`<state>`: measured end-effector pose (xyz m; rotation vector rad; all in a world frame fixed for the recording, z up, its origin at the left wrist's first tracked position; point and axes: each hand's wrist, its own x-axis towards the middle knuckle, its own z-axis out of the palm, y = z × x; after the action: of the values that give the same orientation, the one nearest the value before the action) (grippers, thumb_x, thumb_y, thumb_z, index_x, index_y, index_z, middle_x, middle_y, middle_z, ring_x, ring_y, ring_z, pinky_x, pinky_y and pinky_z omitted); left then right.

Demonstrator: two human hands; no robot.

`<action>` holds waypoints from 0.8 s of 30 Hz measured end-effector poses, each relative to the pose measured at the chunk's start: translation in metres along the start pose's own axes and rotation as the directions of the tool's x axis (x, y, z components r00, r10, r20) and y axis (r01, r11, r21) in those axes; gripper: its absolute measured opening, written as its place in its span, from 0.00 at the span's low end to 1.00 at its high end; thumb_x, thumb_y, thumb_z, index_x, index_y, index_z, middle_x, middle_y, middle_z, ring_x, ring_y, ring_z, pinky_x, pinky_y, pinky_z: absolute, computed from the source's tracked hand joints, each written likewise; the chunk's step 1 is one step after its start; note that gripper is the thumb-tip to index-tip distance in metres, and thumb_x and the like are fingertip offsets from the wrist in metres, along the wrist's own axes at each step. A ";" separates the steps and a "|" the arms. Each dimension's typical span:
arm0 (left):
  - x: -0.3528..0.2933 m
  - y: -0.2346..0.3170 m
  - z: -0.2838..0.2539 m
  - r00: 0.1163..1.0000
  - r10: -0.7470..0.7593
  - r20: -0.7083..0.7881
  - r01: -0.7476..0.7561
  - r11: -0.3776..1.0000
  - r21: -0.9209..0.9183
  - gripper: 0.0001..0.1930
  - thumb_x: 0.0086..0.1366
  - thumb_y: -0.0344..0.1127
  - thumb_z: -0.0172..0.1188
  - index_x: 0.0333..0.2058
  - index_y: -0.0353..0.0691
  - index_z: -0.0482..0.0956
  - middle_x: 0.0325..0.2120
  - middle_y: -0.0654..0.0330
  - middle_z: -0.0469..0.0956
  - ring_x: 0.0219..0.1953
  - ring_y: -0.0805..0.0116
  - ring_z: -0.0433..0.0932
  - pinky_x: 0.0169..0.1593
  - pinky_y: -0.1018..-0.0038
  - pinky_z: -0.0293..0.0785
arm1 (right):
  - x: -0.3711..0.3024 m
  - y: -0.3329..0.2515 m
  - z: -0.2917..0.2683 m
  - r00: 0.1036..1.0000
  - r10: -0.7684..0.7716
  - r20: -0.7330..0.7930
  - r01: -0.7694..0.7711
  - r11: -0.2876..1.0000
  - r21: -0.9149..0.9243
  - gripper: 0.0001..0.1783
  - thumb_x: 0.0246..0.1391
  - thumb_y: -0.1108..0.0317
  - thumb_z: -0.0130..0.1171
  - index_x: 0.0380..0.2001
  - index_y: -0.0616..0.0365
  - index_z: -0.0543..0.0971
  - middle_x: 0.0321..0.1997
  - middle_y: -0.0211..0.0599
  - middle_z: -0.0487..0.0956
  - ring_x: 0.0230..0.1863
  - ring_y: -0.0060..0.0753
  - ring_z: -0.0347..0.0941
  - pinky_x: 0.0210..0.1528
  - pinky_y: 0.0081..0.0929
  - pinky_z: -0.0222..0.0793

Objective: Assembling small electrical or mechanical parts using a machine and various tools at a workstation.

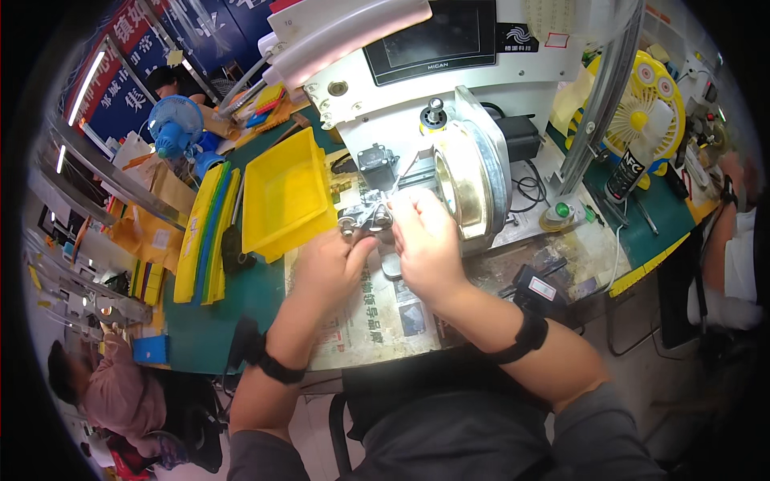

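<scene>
In front of a benchtop grinding machine [353, 108], my two hands meet at a small silver metal fixture [370, 215] with knobs and a lever. My left hand [327, 263] curls against its lower left side, thumb extended toward the right; its fingertips are mostly hidden. My right hand [425, 244] is pinched closed at the fixture's right side, and what lies between its fingers is hidden. Just right of that hand stands a wheel with a brass-coloured inner ring [459, 180] and a grey rim. A black block [375, 164] sits behind the fixture.
A yellow plastic bin [282, 200] stands left, beside stacked coloured strips [207, 240]. A screen [433, 40] tops the machine. Right are a green-capped bottle [557, 215], a black can [626, 175] and a yellow fan [642, 116]. Printed paper [337, 341] covers the near bench. Other people sit nearby.
</scene>
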<state>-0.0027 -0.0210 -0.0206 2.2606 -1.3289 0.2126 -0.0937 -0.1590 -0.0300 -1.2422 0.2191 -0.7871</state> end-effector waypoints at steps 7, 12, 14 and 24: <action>-0.020 0.013 0.001 0.996 0.009 -0.086 0.002 0.992 0.128 0.17 0.67 0.41 0.61 0.48 0.33 0.78 0.36 0.47 0.80 0.38 0.44 0.80 0.41 0.57 0.76 | -0.007 -0.028 0.011 0.976 0.157 0.148 -0.197 0.930 0.311 0.14 0.71 0.65 0.51 0.53 0.64 0.73 0.23 0.22 0.67 0.22 0.11 0.59 0.24 0.13 0.55; -0.012 0.012 -0.016 1.000 -0.018 -0.006 0.018 1.000 0.001 0.14 0.67 0.39 0.61 0.45 0.35 0.80 0.35 0.46 0.80 0.38 0.44 0.80 0.40 0.58 0.75 | -0.005 -0.017 0.014 0.986 0.163 0.034 -0.166 0.954 0.251 0.09 0.70 0.65 0.53 0.40 0.61 0.74 0.23 0.21 0.68 0.22 0.11 0.59 0.24 0.14 0.56; -0.008 0.008 -0.008 1.000 -0.007 -0.026 0.006 0.999 -0.035 0.11 0.68 0.38 0.60 0.41 0.36 0.82 0.31 0.47 0.79 0.35 0.45 0.79 0.38 0.58 0.73 | -0.006 -0.013 0.012 0.993 0.121 0.017 -0.122 0.974 0.190 0.09 0.70 0.65 0.54 0.37 0.60 0.74 0.23 0.21 0.68 0.23 0.11 0.59 0.24 0.14 0.56; -0.001 -0.014 0.013 0.962 0.153 -0.225 -0.155 0.988 0.011 0.17 0.71 0.42 0.58 0.30 0.33 0.81 0.24 0.49 0.74 0.28 0.46 0.73 0.32 0.57 0.67 | 0.005 -0.008 0.009 0.992 -0.126 -0.027 0.119 0.976 -0.182 0.07 0.65 0.70 0.58 0.36 0.63 0.74 0.22 0.31 0.75 0.22 0.19 0.69 0.26 0.24 0.66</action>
<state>0.0076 -0.0212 -0.0373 2.0570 -1.3795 0.5036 -0.0883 -0.1560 -0.0184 -1.4225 0.2514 -0.9143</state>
